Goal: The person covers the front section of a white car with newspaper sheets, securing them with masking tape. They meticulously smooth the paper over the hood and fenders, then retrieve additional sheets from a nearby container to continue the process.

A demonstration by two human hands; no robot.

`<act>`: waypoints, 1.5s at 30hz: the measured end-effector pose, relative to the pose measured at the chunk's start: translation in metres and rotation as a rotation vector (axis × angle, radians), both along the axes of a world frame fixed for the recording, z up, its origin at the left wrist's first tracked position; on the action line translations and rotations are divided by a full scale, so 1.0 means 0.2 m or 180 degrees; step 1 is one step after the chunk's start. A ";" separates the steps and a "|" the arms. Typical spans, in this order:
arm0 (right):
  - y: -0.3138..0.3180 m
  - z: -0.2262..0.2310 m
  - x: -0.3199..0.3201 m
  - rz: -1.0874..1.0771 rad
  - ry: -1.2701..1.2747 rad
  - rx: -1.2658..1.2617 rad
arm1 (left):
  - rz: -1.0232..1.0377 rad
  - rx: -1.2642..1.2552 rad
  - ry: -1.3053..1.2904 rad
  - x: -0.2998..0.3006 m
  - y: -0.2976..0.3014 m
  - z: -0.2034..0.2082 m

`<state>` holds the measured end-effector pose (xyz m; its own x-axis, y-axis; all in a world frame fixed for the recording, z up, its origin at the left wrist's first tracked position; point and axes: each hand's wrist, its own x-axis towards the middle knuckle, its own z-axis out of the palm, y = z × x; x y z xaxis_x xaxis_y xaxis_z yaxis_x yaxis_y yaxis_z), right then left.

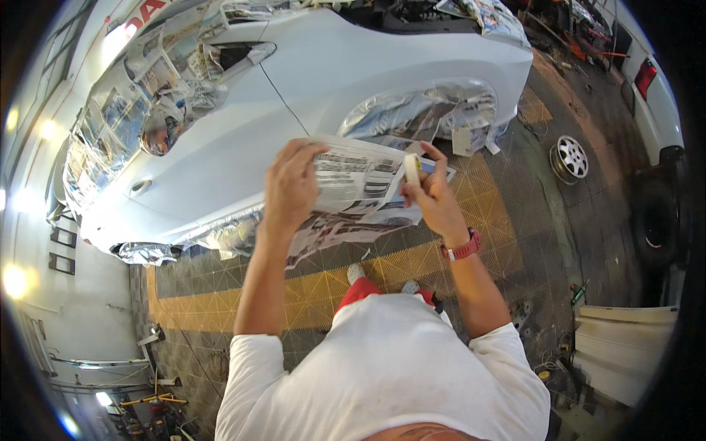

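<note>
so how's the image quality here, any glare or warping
Head view: strong fisheye, the car and floor tiles bow toward a black rim; lamps at the left edge are blown out, and plastic masking on the wheel arch glints; the left hand, right hand and newspaper are sharp.

1. This looks like a car body or paint workshop.
2. A white car (294, 95) stands with its windows and wheel arch masked in paper and plastic sheeting (419, 114).
3. The floor is grey and yellow interlocking grid tiles (220, 305).
4. A loose alloy wheel (571, 157) lies on the floor.
5. Dim shapes at lower left may be tools.
</note>
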<state>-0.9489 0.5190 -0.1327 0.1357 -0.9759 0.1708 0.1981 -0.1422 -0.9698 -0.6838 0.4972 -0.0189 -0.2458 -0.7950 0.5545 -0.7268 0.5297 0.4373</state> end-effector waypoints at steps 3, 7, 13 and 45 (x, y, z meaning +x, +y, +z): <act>0.12 0.02 0.05 0.0423 -0.0184 -0.0035 | -0.0266 0.0644 0.0242 -0.15 0.04 -0.11; 0.18 0.01 0.08 0.0669 -0.0071 -0.0054 | -0.0686 0.1232 0.0336 -0.22 0.06 -0.21; 0.19 -0.02 0.11 0.0859 0.0252 -0.0357 | -0.0718 0.2022 0.1092 -0.14 -0.04 -0.44; -0.17 0.13 0.31 -0.0225 0.2361 -0.0440 | -0.0049 0.2025 0.0863 0.04 0.02 -0.35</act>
<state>-0.8861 0.4860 -0.1073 0.2007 -0.9629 0.1805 -0.5135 -0.2603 -0.8176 -0.6760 0.5015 -0.0899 -0.1781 -0.9837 0.0251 -0.5424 0.1194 0.8316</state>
